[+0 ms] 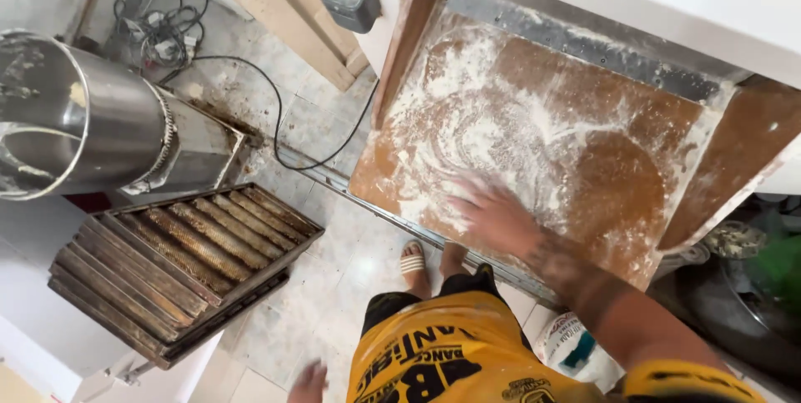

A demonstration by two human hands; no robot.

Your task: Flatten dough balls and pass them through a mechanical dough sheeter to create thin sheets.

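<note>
- Right hand (492, 215): grip flat and open, fingers spread, palm down on the flour-dusted brown wooden table (584, 119); it holds nothing. The hand is motion-blurred.
- White flour layer (476, 111): spread in swirls over the table's 9 o'clock half; the right hand rests at its 6 o'clock edge. A bare brown patch lies at 3 o'clock of the hand.
- Left hand (309, 385): at the frame's 6 o'clock edge, over the pale tiled floor (334, 286); partly cut off, so the grip state cannot be told.
- Stack of dark ribbed metal baking trays (179, 265): at 9 o'clock, well apart from both hands.
- Shiny steel cylindrical machine (83, 115): at 10 o'clock, above the trays.
</note>
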